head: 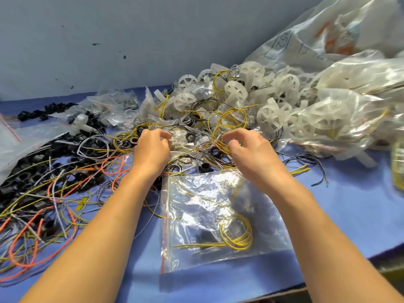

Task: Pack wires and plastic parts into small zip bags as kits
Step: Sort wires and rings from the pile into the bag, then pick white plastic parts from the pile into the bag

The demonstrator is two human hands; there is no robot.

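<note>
yellow wires (219, 144) in right hand (251, 149), big bag (306, 38) penned blue

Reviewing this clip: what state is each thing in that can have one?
left hand: fingers curled against crumpled clear plastic; grip unclear.
right hand: fingers curled round yellow wire loops.
zip bag: lying flat, yellow wire coil and black part inside; seal unclear.
white wheels: heaped, some loose, some bagged.

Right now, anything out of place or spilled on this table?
Yes: one white plastic part lies alone among the black parts at left, away from the white wheels heaped at right. Loose wires lie tangled nearby.
</note>
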